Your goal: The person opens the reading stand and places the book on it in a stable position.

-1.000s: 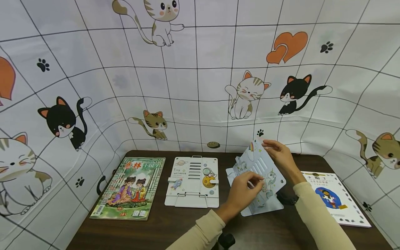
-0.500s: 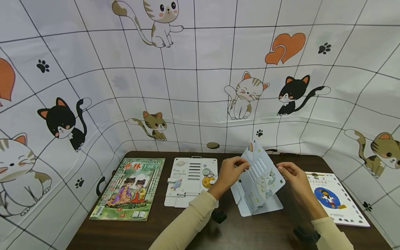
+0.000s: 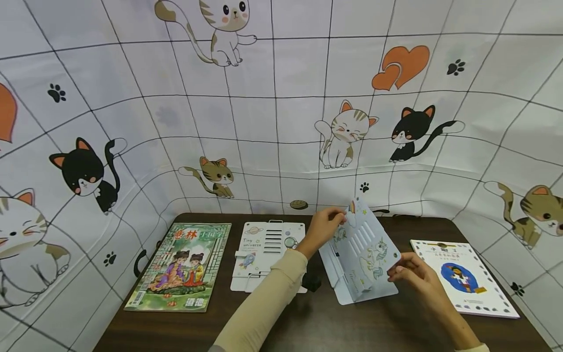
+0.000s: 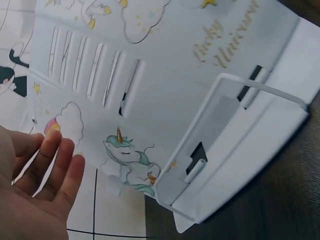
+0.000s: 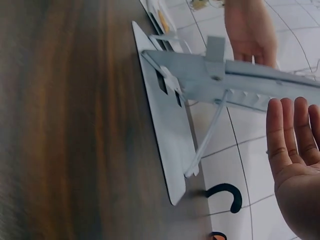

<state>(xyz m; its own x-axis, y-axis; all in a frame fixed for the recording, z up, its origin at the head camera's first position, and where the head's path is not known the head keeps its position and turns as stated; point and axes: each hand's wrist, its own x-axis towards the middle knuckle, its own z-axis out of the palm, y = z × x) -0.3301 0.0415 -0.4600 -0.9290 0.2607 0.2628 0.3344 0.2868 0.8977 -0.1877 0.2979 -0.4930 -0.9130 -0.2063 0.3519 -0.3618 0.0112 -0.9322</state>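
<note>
On the dark table (image 3: 316, 327), a pale unicorn-printed book stand (image 3: 358, 254) sits directly between the person's hands. Its raised panel (image 4: 165, 85) slants up from the base (image 5: 167, 145), the long axis running from the low hinge to the free upper end. Both hands are about equally near: the left hand (image 3: 324, 227) at the farther corner, fingers extended, though whether it pinches the edge I cannot tell; the right hand (image 3: 415, 276) at the nearer corner, fingers straight.
</note>
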